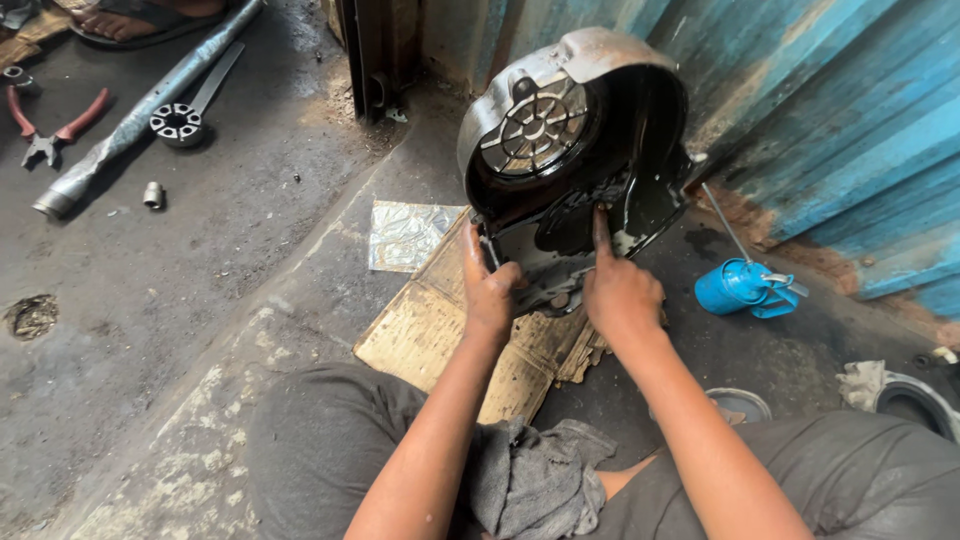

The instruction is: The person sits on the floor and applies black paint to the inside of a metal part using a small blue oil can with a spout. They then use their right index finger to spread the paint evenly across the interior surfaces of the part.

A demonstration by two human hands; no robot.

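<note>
Holding the dark metal fan cover (575,150) up on its edge, I have it standing on the flattened cardboard (440,325) in front of my knees, close to the blue corrugated wall (850,130). Its hollow inside faces me. The round grille end is uppermost and leans away toward the wall, so its long axis runs from the cardboard near my hands up and away from me. My left hand (488,290) is clamped on the cover's lower left edge, thumb up along the rim. My right hand (620,290) rests against the lower inside, fingers curled in and the forefinger stretched straight up, its tip pressed on the inner face. A grey rag (530,480) lies across my lap. To my right a blue oil can (740,285) with a long thin spout sits on the floor. Well off to the left lie red-handled pliers (45,130), a grey pipe (140,110) and a small round metal part (177,122).
</note>
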